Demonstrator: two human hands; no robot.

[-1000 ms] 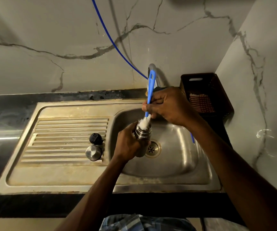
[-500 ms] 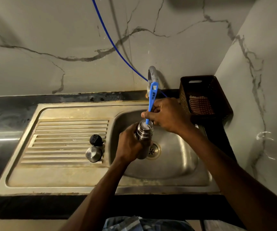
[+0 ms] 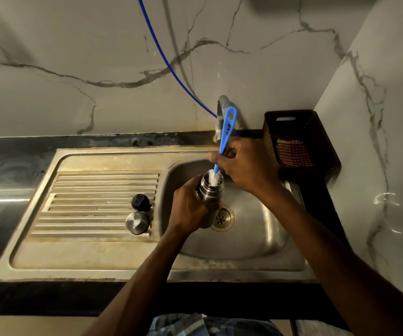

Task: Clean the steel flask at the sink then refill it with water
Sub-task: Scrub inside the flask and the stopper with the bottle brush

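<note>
Your left hand is wrapped around the body of the cylindrical steel flask, holding it upright over the basin of the stainless steel sink, just above the round drain. Your right hand is clenched on the blue plastic handle of the bottle brush, whose white bristles sit in the flask's open mouth. The handle carries dark lettering, too small to read. On the ribbed drainboard, near your left hand, stand a black stopper and a rounded steel cap, touching each other. Behind the brush handle rises the grey tap, with a thin blue hose running up the marble wall. A dark perforated plastic basket holding a striped cloth sits in the corner, just beside your right hand.
</note>
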